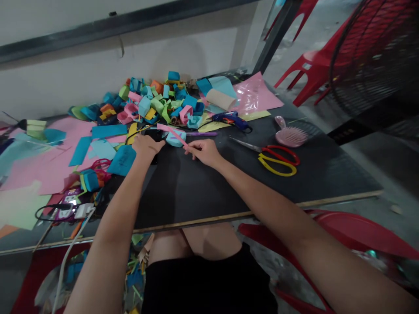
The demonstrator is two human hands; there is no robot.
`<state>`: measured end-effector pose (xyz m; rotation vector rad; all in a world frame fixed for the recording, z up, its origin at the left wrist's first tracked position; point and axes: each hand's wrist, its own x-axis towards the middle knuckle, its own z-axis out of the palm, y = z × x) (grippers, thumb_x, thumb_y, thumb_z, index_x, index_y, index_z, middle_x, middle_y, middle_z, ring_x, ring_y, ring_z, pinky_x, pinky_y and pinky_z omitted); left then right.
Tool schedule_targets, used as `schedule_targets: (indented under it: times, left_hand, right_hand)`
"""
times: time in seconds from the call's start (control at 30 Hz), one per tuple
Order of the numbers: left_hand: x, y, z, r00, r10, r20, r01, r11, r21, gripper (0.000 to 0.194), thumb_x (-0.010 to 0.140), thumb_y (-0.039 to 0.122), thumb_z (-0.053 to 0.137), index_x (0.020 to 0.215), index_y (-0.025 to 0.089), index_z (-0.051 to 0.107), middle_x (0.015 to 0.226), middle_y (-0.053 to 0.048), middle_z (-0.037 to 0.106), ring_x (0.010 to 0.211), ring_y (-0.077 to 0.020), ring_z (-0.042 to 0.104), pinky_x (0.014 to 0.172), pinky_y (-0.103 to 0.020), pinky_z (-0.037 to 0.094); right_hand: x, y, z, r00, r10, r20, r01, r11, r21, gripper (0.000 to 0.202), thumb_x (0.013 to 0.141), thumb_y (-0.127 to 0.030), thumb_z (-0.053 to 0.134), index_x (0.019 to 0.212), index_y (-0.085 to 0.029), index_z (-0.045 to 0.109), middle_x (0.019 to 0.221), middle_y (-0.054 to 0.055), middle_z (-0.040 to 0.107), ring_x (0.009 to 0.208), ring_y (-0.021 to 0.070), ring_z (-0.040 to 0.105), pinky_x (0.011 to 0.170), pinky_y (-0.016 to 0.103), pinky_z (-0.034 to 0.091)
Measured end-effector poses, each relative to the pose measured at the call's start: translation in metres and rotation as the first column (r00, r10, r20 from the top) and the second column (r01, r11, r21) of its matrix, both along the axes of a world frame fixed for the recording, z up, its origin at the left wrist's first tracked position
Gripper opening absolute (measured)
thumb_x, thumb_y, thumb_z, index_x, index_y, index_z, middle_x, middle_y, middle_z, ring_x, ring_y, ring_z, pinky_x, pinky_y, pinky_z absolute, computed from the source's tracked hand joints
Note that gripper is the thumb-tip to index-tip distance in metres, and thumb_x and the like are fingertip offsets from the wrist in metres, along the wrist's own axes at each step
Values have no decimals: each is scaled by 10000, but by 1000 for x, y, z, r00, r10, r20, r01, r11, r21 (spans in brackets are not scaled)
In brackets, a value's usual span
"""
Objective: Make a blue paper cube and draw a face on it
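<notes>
My right hand [205, 151] pinches the lower end of a narrow pink paper strip [170, 131]. The strip slants up to the left, across a small light blue folded paper piece [176, 138] on the table. My left hand [147, 146] lies palm down just left of that piece, thumb apart from the fingers, over a dark object I cannot make out. Beside its fingertips is a yellow paper piece [131, 132]. A purple stick [206, 134] lies behind my right hand. Scissors [278, 160] with one red and one yellow handle lie to the right.
A heap of folded coloured paper pieces [157, 102] lies against the wall. Near it are a blue glue gun [231, 120] and a cardboard tube [221, 99]. A pink hairbrush [290, 134] lies right. Paper sheets and a power strip [67, 205] are left. A fan [376, 65] stands right.
</notes>
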<state>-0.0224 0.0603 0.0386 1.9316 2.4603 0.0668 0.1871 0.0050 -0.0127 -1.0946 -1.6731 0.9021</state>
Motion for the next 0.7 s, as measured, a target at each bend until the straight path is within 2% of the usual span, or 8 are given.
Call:
schedule_targets:
  times: [0.13,0.2,0.23,0.3,0.37,0.43,0.53,0.7]
  left_hand:
    - [-6,-3,-3,986,35,161,-49,995,85,827,707,689,640,1199,25,618,1289,-317,535,1183,-471,525,938,-562,461]
    - [-8,-11,-9,968,-79,237,-13,931,364,711,799,612,596,1260,71,582,1334,-290,518,1251,-443,478,960,-552,445]
    - [-8,-16,-13,929,-225,292,60,873,483,618,847,574,556,1261,117,589,1355,-245,523,1257,-393,488,966,-502,455]
    - [-3,-28,-23,725,-503,471,181,798,575,510,889,554,505,1206,176,633,1229,-162,629,1060,-273,618,861,-380,511]
    - [8,-40,-32,463,-583,668,205,803,559,502,898,567,480,1161,177,655,958,-101,708,770,-186,645,658,-294,511]
    - [20,-50,-39,328,-600,730,252,800,544,399,848,527,584,976,172,716,812,-55,704,655,-143,606,580,-249,469]
    - [32,-57,-43,301,-616,728,276,787,551,257,828,418,636,813,180,732,781,-30,713,645,-129,602,578,-238,450]
    - [27,-58,-42,295,-651,699,281,759,588,180,803,355,667,790,198,754,800,-44,740,709,-158,648,637,-268,490]
  right_hand:
    - [1,0,1,1000,-28,-11,28,1000,8,351,832,-502,634,761,-181,759,698,40,741,443,99,595,523,233,458]
    - [1,0,1,999,-36,-28,36,999,10,348,829,-502,636,770,-182,758,705,41,743,440,99,593,519,233,462]
    - [0,-1,1,999,-34,-40,35,999,11,348,828,-503,636,780,-181,758,711,42,744,438,99,589,516,233,463]
    - [0,-2,1,998,-16,-61,16,1000,8,348,822,-504,640,801,-178,760,721,46,746,437,98,583,505,234,463]
    - [-1,-3,2,997,25,-67,-25,1000,-4,346,817,-497,644,809,-171,761,714,48,744,446,101,581,494,232,460]
    - [-2,-6,4,996,77,-54,-78,997,-13,344,819,-487,639,795,-165,758,698,47,738,460,105,586,496,231,459]
    - [-3,-9,6,991,130,-27,-131,991,-30,352,828,-481,624,764,-159,750,686,44,731,499,114,604,530,234,469]
    - [-5,-9,5,989,133,67,-133,991,-5,349,830,-472,620,765,-153,747,673,38,719,590,127,617,589,237,462]
